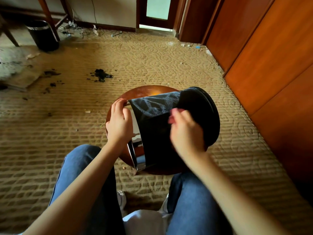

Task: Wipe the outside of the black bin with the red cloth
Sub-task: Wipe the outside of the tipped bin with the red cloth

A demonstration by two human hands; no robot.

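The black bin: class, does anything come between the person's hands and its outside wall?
Nothing visible does. The black bin lies tilted on a round wooden stool. The left hand holds its rim, and the right hand, blurred, is against its side.

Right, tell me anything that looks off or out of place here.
The black bin lies tipped on its side on a round wooden stool, steadied by the left hand. Dark debris is scattered on the carpet, with litter along the far wall. Barely any red cloth shows in the blurred right hand.
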